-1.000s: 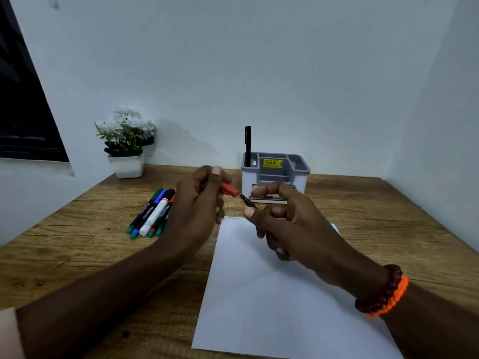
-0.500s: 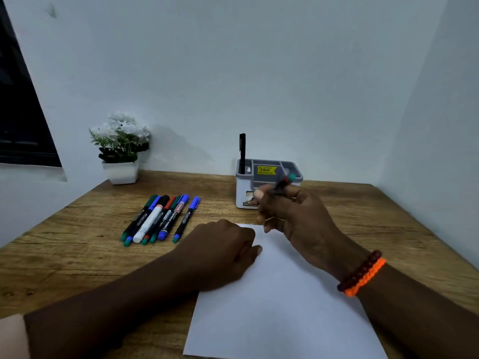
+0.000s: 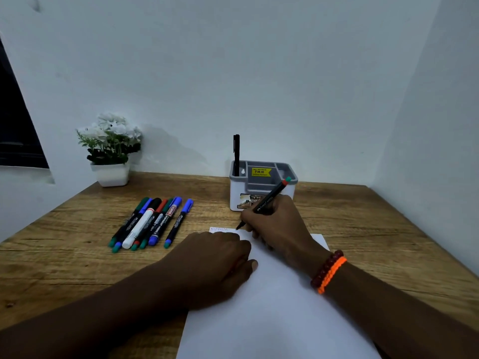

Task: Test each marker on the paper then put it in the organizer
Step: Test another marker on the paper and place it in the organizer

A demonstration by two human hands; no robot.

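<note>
Head view, first voice: where does the marker [image 3: 269,199] sit in the right hand [image 3: 276,224]?

Second voice: Pinched in its fingers, nib on the far-left corner of the paper [image 3: 280,307] beside faint scribbles, red-and-green end slanting toward the grey organizer [image 3: 261,187] at the tabletop's far edge.

First: And the left hand [image 3: 215,263]?

Second: Curled loosely, pinning the paper's left edge; spare markers [image 3: 153,222] lie left.
</note>
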